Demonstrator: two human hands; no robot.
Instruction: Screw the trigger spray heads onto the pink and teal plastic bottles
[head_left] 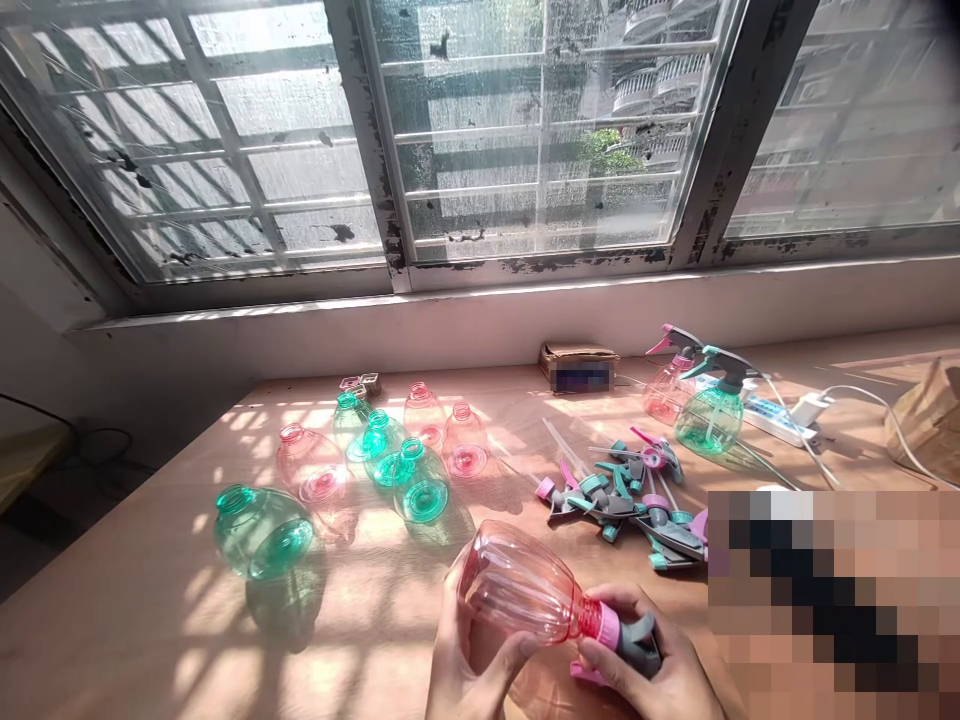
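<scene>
A clear pink spray bottle (521, 588) lies sideways at the bottom centre, held between both hands. My left hand (469, 665) wraps under and around its body. My right hand (660, 665) grips the pink and grey trigger sprayer head (630, 637) at the bottle's neck. Just beyond, a pile of loose sprayer heads (622, 495) with dip tubes lies on the wooden table (135, 620).
Several empty green and pink bottles (390, 455) stand or lie at the table's middle left; one green bottle (262, 530) lies apart. Two assembled spray bottles (705, 405) stand at the back right by a white power strip (780, 420), cables and a small cardboard box (577, 365). A window wall runs behind.
</scene>
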